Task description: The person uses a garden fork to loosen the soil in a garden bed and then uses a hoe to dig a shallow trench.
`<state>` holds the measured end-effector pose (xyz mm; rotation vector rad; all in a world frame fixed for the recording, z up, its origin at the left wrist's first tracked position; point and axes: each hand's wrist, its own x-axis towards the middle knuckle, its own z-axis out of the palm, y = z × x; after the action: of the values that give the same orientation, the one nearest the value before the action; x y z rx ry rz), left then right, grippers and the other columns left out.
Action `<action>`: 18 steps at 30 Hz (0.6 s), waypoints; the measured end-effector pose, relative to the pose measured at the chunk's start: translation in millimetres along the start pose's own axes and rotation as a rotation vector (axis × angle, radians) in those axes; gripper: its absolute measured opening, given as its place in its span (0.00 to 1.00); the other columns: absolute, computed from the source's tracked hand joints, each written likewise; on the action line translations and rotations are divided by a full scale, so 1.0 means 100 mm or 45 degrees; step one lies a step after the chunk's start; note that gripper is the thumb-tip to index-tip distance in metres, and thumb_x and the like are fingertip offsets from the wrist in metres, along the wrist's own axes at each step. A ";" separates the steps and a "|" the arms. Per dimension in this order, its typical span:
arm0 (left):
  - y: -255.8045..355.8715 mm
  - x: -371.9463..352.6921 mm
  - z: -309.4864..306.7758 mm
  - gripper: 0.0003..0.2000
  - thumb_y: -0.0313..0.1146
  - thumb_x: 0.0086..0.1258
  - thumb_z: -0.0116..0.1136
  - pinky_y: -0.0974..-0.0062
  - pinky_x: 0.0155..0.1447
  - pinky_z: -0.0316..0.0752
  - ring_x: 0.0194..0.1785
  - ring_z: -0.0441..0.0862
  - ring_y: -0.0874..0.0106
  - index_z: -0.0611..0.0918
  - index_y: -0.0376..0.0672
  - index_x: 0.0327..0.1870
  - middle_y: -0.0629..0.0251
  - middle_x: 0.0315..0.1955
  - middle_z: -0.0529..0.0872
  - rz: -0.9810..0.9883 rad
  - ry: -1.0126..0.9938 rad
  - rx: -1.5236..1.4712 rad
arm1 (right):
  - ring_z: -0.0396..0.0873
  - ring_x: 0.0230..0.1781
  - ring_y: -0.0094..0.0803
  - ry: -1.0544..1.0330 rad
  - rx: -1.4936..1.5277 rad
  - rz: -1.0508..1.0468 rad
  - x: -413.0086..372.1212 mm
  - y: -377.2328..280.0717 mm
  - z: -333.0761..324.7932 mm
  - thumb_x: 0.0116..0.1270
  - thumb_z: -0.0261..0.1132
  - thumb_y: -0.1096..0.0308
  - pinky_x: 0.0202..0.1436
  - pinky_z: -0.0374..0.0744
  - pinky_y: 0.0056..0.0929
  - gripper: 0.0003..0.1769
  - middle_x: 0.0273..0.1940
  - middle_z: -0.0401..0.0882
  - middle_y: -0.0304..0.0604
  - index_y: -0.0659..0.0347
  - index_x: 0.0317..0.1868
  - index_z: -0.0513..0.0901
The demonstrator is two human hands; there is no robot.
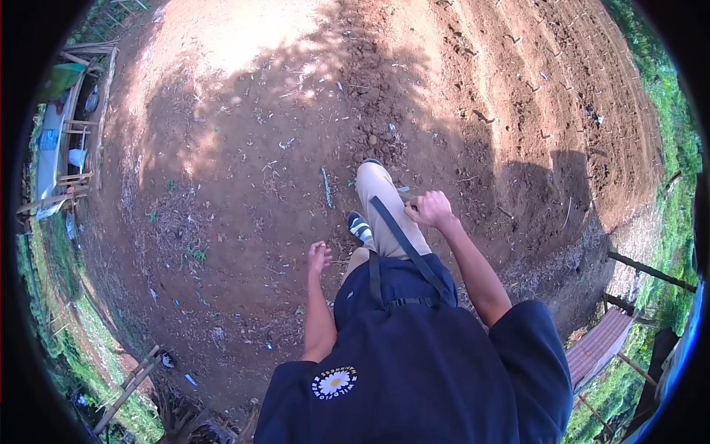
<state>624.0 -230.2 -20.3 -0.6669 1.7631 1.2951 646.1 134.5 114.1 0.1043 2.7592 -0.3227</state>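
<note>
My left hand (319,257) hangs in the air beside my left thigh, over bare soil. Its fingers are loosely bent and a little apart, and nothing shows in them. Just right of my right leg is my right hand (430,209), its fingers curled closed near the beige trousers (376,185). Whatever it may hold is hidden. Dark straps (399,231) hang from a buckled belt (411,302) at my waist and lie across my thigh. One leg is forward of the other, and a dark shoe with light bands (359,226) shows beneath me.
Brown ground (244,185) scattered with dry bits spreads ahead and left. Furrowed soil (518,81) with rows of short stubs lies at the right. A wooden frame structure (78,140) stands far left. Poles (651,271) and a reddish panel (600,345) are at the lower right.
</note>
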 end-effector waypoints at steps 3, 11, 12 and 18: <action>-0.32 0.06 0.03 0.15 0.44 0.66 0.48 0.77 0.29 0.71 0.28 0.78 0.77 0.70 0.50 0.50 0.66 0.36 0.80 -0.126 -0.065 0.027 | 0.78 0.22 0.44 0.059 0.010 -0.027 -0.05 0.05 0.05 0.55 0.54 0.48 0.29 0.75 0.37 0.18 0.18 0.77 0.50 0.52 0.27 0.84; -0.39 0.03 -0.06 0.14 0.45 0.65 0.50 0.78 0.26 0.69 0.25 0.77 0.75 0.70 0.51 0.49 0.68 0.34 0.80 -0.354 -0.045 0.027 | 0.79 0.26 0.43 -0.107 0.195 0.018 0.11 0.02 -0.28 0.56 0.52 0.48 0.33 0.76 0.37 0.21 0.21 0.78 0.51 0.56 0.25 0.83; -0.32 0.03 -0.08 0.14 0.45 0.65 0.50 0.79 0.26 0.69 0.25 0.77 0.75 0.70 0.52 0.49 0.69 0.34 0.80 -0.343 -0.030 0.018 | 0.79 0.26 0.43 -0.115 0.202 0.014 0.14 0.04 -0.29 0.56 0.52 0.48 0.33 0.76 0.37 0.21 0.21 0.78 0.51 0.56 0.25 0.83; 0.40 0.11 -0.03 0.16 0.46 0.66 0.48 0.80 0.31 0.69 0.30 0.76 0.77 0.70 0.53 0.52 0.68 0.36 0.79 -0.226 0.085 0.080 | 0.78 0.21 0.41 -0.057 0.189 -0.065 0.38 0.28 -0.33 0.54 0.55 0.53 0.26 0.75 0.37 0.16 0.19 0.77 0.48 0.54 0.25 0.81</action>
<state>585.1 -219.6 -9.2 -0.8195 1.7480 1.1042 602.6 170.4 124.9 0.0633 2.6944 -0.5371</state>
